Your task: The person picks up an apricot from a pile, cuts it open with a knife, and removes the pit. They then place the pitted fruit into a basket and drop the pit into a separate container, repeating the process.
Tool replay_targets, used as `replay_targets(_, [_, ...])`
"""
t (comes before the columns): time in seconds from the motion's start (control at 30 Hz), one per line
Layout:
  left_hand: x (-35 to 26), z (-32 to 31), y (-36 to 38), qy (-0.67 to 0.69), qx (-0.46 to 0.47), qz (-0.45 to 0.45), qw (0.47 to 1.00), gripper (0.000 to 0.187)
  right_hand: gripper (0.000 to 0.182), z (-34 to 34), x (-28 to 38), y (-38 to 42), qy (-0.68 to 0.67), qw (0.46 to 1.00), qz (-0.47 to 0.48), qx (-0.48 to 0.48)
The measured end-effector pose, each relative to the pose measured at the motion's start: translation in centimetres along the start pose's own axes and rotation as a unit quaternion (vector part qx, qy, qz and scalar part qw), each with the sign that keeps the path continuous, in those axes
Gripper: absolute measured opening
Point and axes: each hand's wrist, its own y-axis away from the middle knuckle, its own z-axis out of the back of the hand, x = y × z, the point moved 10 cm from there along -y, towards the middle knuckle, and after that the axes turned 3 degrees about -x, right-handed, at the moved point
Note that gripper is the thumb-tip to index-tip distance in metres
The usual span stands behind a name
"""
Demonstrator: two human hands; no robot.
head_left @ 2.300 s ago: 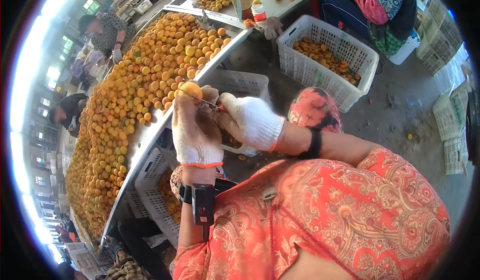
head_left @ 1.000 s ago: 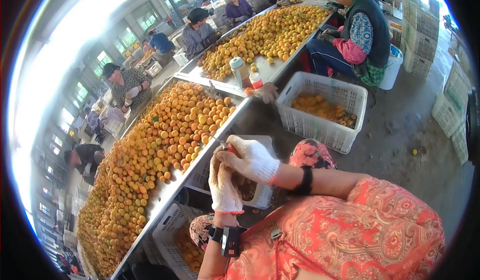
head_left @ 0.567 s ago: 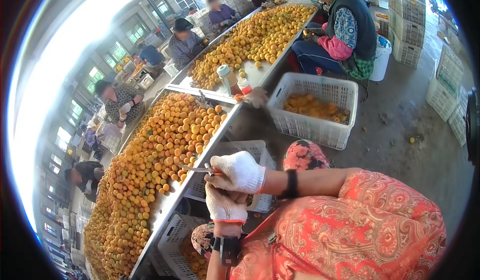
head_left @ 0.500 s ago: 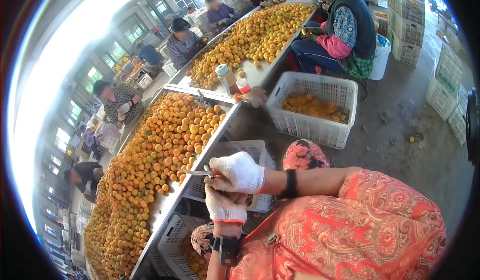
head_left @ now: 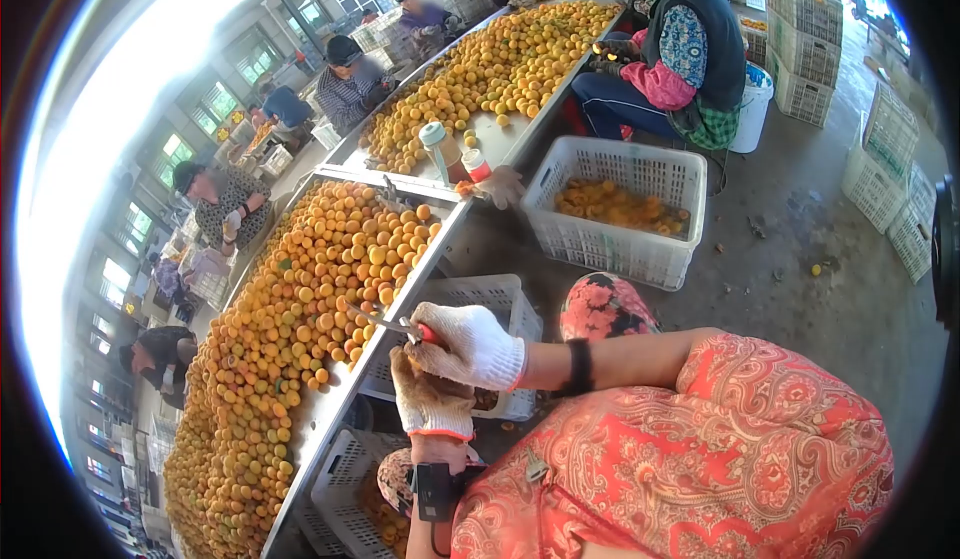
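Observation:
My right hand (head_left: 462, 344), in a white knit glove with soiled fingers, is closed on a red-handled knife (head_left: 428, 334). Its thin, curved metal blade points left toward the sorting table. Just below, my left hand (head_left: 432, 399), gloved too and stained brown, has its fingers curled in. Whatever lies inside them is hidden. The two hands meet or nearly meet above a white plastic crate (head_left: 520, 309). Beside them, a heap of apricots (head_left: 300, 289) covers most of the metal table (head_left: 318, 414).
A crate (head_left: 690, 174) with halved fruit stands on the floor ahead. Another crate (head_left: 335, 459) is by my knee. A bottle (head_left: 440, 149) and a red-and-white container (head_left: 476, 164) stand on the far table section. A co-worker (head_left: 700, 49) sits ahead; others line the opposite side. Crates (head_left: 805, 49) are stacked behind.
My hands have moved slightly apart. The knife now shows more of its red handle and its blade tilts further up to the left. The whole view has shifted a little.

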Motion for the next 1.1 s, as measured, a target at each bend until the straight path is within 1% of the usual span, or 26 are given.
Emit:
replay_targets(0.03, [0.1,0.3,0.1,0.001,0.020,0.007,1.000,0.037,0.017,-0.3,0.1,0.1,-0.002,1.000,-0.002,0.005])
replay_targets(0.07, [0.1,0.2,0.5,-0.011,0.059,0.008,0.998,0.037,0.016,-0.4,-0.2,0.2,-0.024,0.999,-0.026,0.006])
replay_targets(0.1, [-0.2,-0.1,1.1,-0.032,0.048,-0.009,0.998,0.038,0.016,-0.4,-0.4,0.3,-0.046,0.998,-0.051,0.006])
replay_targets(0.13, [-0.1,0.6,0.7,-0.025,0.042,-0.001,0.999,0.038,0.015,-0.7,-0.8,0.4,-0.064,0.994,-0.087,0.025])
replay_targets(0.27, [-0.3,0.2,0.8,-0.006,0.055,0.001,0.998,0.034,0.014,0.0,-1.0,0.2,-0.056,0.995,-0.088,0.000])
replay_targets(0.33, [-0.6,-0.8,1.3,-0.022,0.070,-0.003,0.997,0.032,0.013,0.8,-1.3,0.2,-0.117,0.986,-0.114,-0.027])
replay_targets(0.37, [-0.5,-0.6,1.8,-0.035,0.078,-0.005,0.996,0.030,0.013,0.8,-1.2,0.2,-0.153,0.983,-0.092,-0.043])
replay_targets(0.4, [-1.1,-2.3,1.9,-0.141,0.142,-0.056,0.978,0.028,0.014,0.8,-0.8,0.1,-0.116,0.989,-0.089,-0.018])
replay_targets(0.43, [-0.7,-1.3,2.8,-0.076,0.081,-0.028,0.993,0.028,0.015,0.7,-0.4,0.2,-0.079,0.993,-0.085,0.008])
replay_targets(0.47, [-0.9,-1.4,3.2,-0.113,0.103,-0.039,0.987,0.028,0.017,0.7,0.3,0.3,-0.060,0.998,-0.032,-0.012])
replay_targets(0.5, [-1.2,-2.0,3.3,-0.151,0.133,-0.052,0.978,0.030,0.019,0.6,1.3,0.5,-0.024,1.000,0.013,0.002])
replay_targets(0.57, [-1.2,-2.0,3.4,-0.119,0.129,-0.056,0.983,0.032,0.017,1.3,2.5,0.4,-0.023,0.997,0.068,-0.025])
replay_targets(0.6, [-1.4,-2.0,3.4,-0.087,0.119,-0.060,0.987,0.034,0.017,1.5,2.5,0.2,-0.021,0.997,0.072,-0.027])
replay_targets(0.63, [-1.4,-2.5,3.7,-0.087,0.124,-0.061,0.987,0.034,0.017,1.6,2.4,0.1,-0.003,0.997,0.077,-0.023])
replay_targets(0.7, [-2.1,-3.7,4.5,-0.144,0.116,-0.094,0.978,0.037,0.017,1.8,2.6,-0.1,0.019,0.996,0.088,-0.020])
replay_targets(0.73, [-2.6,-3.5,4.6,-0.188,0.108,-0.114,0.969,0.035,0.018,0.7,1.0,-0.2,-0.010,0.999,0.001,0.038])
replay_targets(0.77, [-2.9,-3.8,4.8,-0.243,0.112,-0.131,0.955,0.040,0.019,-0.3,-0.6,0.0,-0.039,0.991,-0.086,0.094])
replay_targets(0.8, [-3.1,-3.8,5.0,-0.269,0.107,-0.134,0.948,0.036,0.018,-0.6,-1.1,0.2,-0.058,0.983,-0.123,0.119])
replay_targets(0.83, [-3.2,-3.8,5.1,-0.295,0.100,-0.137,0.940,0.032,0.018,-0.9,-1.3,0.3,-0.057,0.984,-0.121,0.118])
replay_targets(0.87, [-3.2,-4.1,5.4,-0.295,0.101,-0.138,0.940,0.032,0.017,-1.4,-1.9,0.4,-0.133,0.974,-0.150,0.102])
replay_targets(0.9, [-3.2,-4.0,5.6,-0.297,0.080,-0.143,0.941,0.029,0.018,-1.6,-2.4,0.5,-0.209,0.958,-0.178,0.087])
replay_targets(0.93, [-3.2,-3.8,5.7,-0.299,0.058,-0.147,0.941,0.025,0.017,-1.9,-3.0,0.9,-0.213,0.949,-0.207,0.100])
replay_targets(0.97, [-3.1,-3.8,5.6,-0.297,0.059,-0.147,0.942,0.025,0.017,-1.9,-3.0,0.9,-0.212,0.950,-0.207,0.101])
replay_targets(1.03, [-3.3,-3.6,5.6,-0.300,0.045,-0.167,0.938,0.021,0.019,-2.4,-3.6,1.2,-0.255,0.928,-0.253,0.101])
replay_targets(1.07, [-3.4,-3.4,5.4,-0.300,0.045,-0.167,0.938,0.021,0.019,-2.2,-3.2,1.1,-0.254,0.928,-0.253,0.102])
replay_targets(1.1, [-3.5,-3.6,5.3,-0.318,0.062,-0.174,0.930,0.019,0.020,-2.4,-3.6,1.8,-0.275,0.897,-0.326,0.116])
